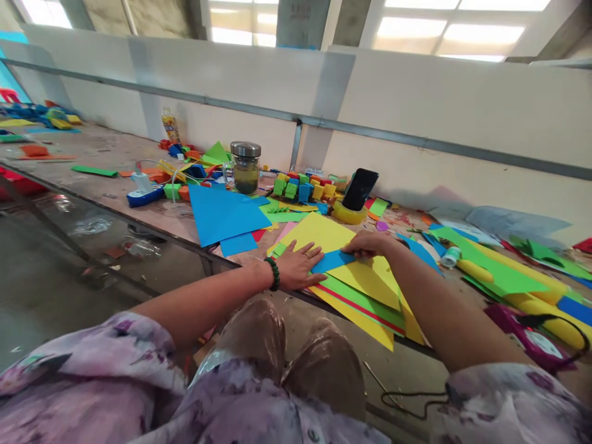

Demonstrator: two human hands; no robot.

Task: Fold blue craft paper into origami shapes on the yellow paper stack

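A narrow blue strip (333,261) lies on a large yellow sheet (319,231), on top of a stack with green, red and yellow layers. My left hand (296,266) rests flat with its fingers spread, the fingertips at the strip's left end. At the other end, my right hand (367,243) has its fingers curled in and closed on the strip; its fingertips are partly hidden. A small light-green piece (279,250) sits just beyond my left wrist. Left of the stack is a big blue sheet (224,213).
A lidded glass jar (245,169) and a phone (361,189) in a yellow holder stand behind the sheets. Clustered coloured blocks (303,187) lie between them. To the right are yellow rolls (476,271) and a magenta device (527,336). The table's front edge is close to my knees.
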